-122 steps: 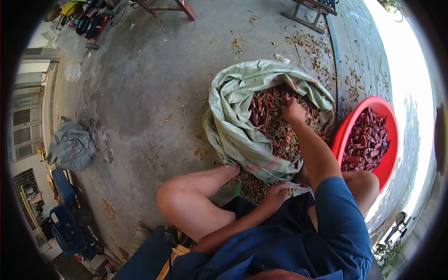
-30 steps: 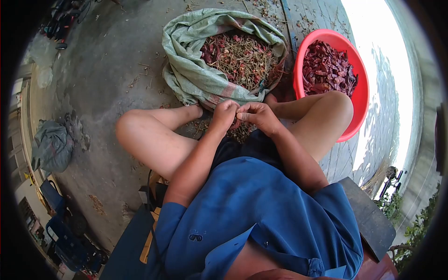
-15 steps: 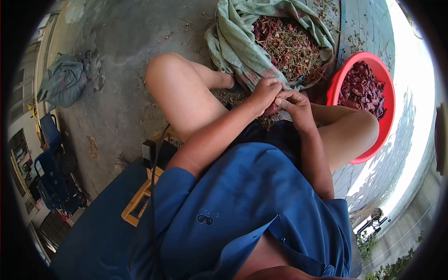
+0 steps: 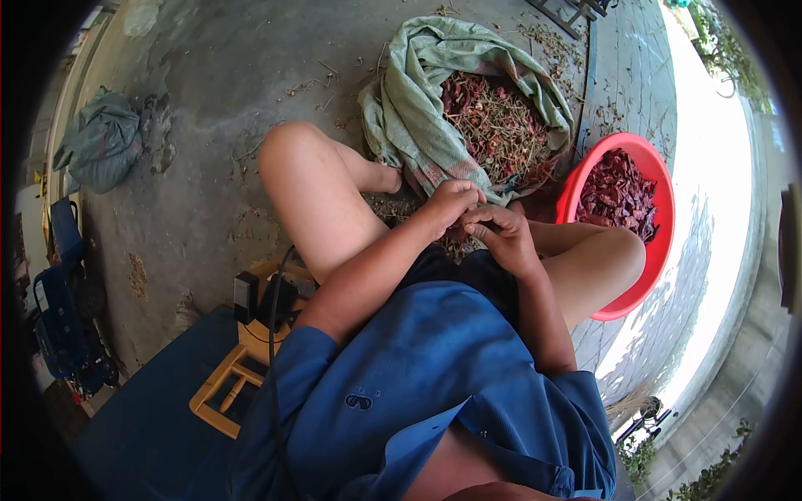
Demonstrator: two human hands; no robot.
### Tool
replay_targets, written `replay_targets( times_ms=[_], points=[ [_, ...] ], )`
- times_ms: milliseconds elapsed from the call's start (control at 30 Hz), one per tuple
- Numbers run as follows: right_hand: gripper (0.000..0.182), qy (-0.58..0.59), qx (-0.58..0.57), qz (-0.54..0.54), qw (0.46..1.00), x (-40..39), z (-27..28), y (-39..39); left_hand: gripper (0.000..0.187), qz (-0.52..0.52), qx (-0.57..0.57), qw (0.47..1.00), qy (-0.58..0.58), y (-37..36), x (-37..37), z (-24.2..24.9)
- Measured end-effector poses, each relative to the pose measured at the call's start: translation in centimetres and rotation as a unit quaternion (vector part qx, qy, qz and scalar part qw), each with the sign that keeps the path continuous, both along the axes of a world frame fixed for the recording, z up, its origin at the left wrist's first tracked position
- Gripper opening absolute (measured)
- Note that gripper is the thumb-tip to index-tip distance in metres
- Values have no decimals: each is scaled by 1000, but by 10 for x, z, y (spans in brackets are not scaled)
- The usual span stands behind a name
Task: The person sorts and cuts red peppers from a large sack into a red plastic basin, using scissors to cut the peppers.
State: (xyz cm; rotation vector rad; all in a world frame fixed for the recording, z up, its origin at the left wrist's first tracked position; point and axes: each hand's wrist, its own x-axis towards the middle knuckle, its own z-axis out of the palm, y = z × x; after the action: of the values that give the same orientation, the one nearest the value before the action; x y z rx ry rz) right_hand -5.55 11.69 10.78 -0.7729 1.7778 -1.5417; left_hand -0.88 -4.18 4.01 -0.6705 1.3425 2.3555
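Note:
My left hand (image 4: 454,206) and my right hand (image 4: 504,236) meet above my lap, fingers bent in and almost touching. A dark red dried chili (image 4: 457,233) shows partly below my left fingers, which close on it. My right thumb and forefinger pinch together beside it; what is between them is too small to make out. Just beyond my hands stands a green woven sack (image 4: 415,117), its mouth rolled back, full of dried stems and red bits (image 4: 504,129). To the right, a red basin (image 4: 657,246) holds dark red dried chilies (image 4: 616,196).
Loose stems and scraps (image 4: 311,83) lie on the concrete floor. A wooden stool (image 4: 221,388) and a black cable (image 4: 272,359) are at my left side. Farther left lies a dark green bundled sack (image 4: 102,142). My bare knees (image 4: 296,163) flank the work area.
The whole view has shifted, so the sack and basin sit lower and farther left. My hands stay together at the chili, with only slight finger movement.

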Motion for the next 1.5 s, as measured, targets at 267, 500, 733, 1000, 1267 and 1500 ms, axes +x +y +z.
replay_targets(
  times_ms=[267, 500, 733, 1000, 1267, 1500],
  points=[
    [13, -132, 23, -168, 977, 1, -66, -11, 22, 24, -64, 996, -62, -2, -4, -12],
    [20, -48, 179, -255, 949, 5, -74, -25, 24, 4, -171, 985, -35, -2, -8, -41],
    [17, -104, 187, -254, 943, 8, -98, -27, 23, 24, -220, 974, -55, 1, -5, -58],
    [17, -294, 126, -304, 897, 7, -106, -23, 21, 21, -189, 981, -35, 0, 0, -54],
    [15, -261, 142, -340, 892, 9, -111, -32, 29, -56, -430, 901, -11, -4, 1, -85],
    [21, -59, 309, -311, 897, 3, -146, -34, 31, -61, -492, 869, -2, 0, 7, -80]
  ],
)
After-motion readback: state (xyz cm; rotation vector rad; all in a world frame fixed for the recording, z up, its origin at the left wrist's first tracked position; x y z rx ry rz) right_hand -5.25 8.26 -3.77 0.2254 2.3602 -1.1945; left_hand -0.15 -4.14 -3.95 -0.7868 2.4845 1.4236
